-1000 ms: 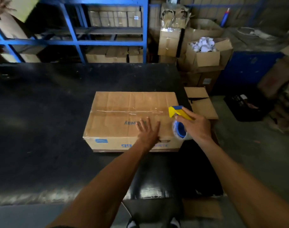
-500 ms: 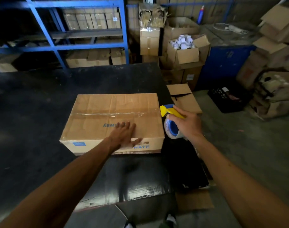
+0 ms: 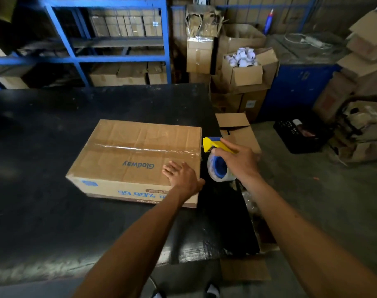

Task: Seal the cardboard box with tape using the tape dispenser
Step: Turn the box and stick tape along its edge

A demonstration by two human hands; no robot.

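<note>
Pressing flat, fingers spread, the left hand [image 3: 183,177] rests on the box [image 3: 138,158] at its near right corner; the right hand [image 3: 239,162] grips the dispenser [image 3: 217,160] just beside the box's right end, yellow head pointing away; box lies lengthwise left-right on the worktop [image 3: 43,147], tape [image 3: 144,149] along its seam.

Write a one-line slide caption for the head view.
Left hand steadies the taped cardboard box while the right hand holds the tape dispenser at its edge.

Creased matt cardboard box [image 3: 138,155], glossy clear tape [image 3: 144,149], dull black table [image 3: 43,211]
</note>
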